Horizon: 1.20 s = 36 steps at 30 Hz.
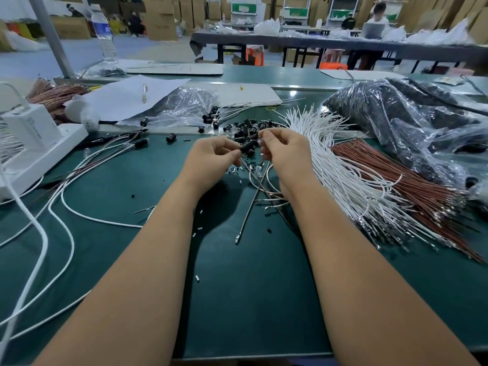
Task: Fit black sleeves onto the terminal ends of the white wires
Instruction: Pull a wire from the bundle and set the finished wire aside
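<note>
While thin white wires [330, 159] fanned beside stiff brown ones toward the matte green desk's [250, 299] right edge, the left hand [211, 157] pinched a short black tubular sleeve [247, 147] mid-desk. The right hand [284, 151], fingers curled, pinched a small clear-tipped wire end just beside that sleeve, forearms converging.

- A water bottle [104, 33] is placed upright at the far left of the green table [253, 299].
- A white power strip [39, 154] is positioned at the left edge.
- Brown wires [401, 186] are laid in a bundle at the right.
- Cardboard boxes [161, 17] are stacked in the background.
</note>
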Tool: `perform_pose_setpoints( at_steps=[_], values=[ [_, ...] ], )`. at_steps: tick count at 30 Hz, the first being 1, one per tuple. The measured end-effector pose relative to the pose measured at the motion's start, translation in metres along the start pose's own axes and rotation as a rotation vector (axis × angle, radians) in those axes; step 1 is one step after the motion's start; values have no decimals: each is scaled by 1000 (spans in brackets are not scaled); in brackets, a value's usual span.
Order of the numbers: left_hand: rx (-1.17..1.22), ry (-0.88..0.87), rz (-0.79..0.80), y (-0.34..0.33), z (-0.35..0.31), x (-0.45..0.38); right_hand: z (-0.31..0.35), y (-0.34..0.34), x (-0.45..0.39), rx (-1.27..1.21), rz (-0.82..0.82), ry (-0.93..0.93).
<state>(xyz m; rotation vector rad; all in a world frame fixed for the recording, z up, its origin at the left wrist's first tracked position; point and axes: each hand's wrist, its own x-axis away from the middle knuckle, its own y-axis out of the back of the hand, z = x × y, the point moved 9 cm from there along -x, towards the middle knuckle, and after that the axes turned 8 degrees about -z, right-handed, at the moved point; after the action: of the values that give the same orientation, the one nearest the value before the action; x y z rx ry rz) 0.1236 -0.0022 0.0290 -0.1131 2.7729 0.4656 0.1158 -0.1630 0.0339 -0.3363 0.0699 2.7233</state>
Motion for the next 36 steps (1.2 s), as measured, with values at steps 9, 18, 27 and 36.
perform_pose_setpoints(
  at_steps=[9,18,27,36],
  values=[
    [-16,2,8,-5,1,0,-6,0,-2,-220,33,-107],
    [-19,-22,-16,-3,-2,0,-9,-1,-2,-205,38,-131],
    [-10,-37,-21,-3,-4,1,-8,0,0,-174,37,-117],
    [-57,-70,-48,-2,-7,1,-10,-3,0,-76,48,-78]
  ],
)
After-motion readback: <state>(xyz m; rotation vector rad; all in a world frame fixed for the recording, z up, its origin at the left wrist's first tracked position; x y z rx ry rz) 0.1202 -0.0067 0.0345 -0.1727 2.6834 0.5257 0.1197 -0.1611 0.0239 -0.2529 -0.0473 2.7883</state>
